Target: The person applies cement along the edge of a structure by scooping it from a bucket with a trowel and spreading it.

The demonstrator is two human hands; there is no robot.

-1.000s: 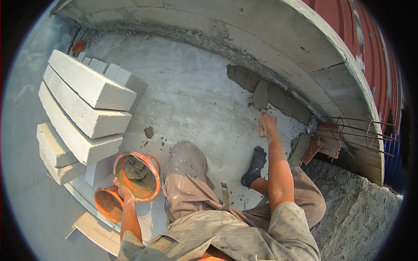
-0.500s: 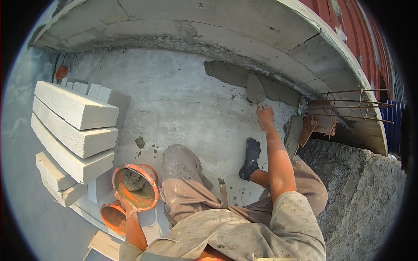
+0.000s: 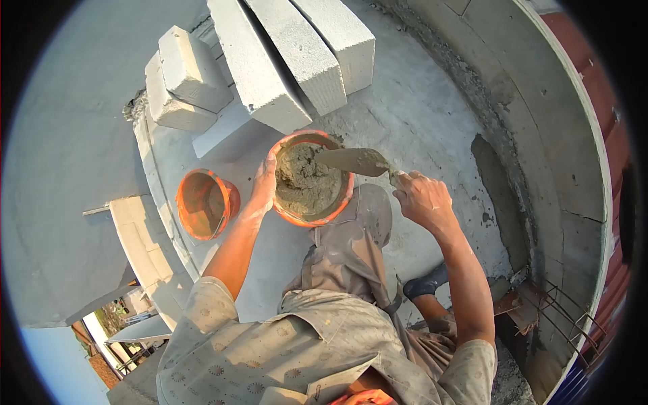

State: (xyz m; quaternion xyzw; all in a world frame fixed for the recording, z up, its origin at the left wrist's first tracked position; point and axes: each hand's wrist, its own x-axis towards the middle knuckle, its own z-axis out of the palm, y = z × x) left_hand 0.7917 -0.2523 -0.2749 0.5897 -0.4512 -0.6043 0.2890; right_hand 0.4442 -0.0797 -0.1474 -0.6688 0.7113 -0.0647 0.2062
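Observation:
An orange bucket (image 3: 345, 196) holding grey wet mortar (image 3: 304, 182) stands in front of me, beside my bent knee. My left hand (image 3: 264, 183) grips its left rim. In my right hand (image 3: 423, 198) is a trowel (image 3: 354, 161), held by its handle, with the blade reaching over the bucket's right rim and its tip above the mortar. Mortar smears coat the blade. To the left of my left hand a second, smaller orange bucket (image 3: 231, 199) stands apart, with only residue showing inside.
Long pale blocks (image 3: 297, 57) lie just beyond the bucket, with shorter blocks (image 3: 192, 71) to their left. A curved block wall (image 3: 553, 128) bounds the right side, a strip of spread mortar (image 3: 501, 196) at its foot. Rebar (image 3: 570, 310) sticks out at lower right.
My view has turned left toward the buckets. The trowel has come from the mortar strip by the wall to the bucket. My left hand stays at the mortar bucket, which now sits more upright.

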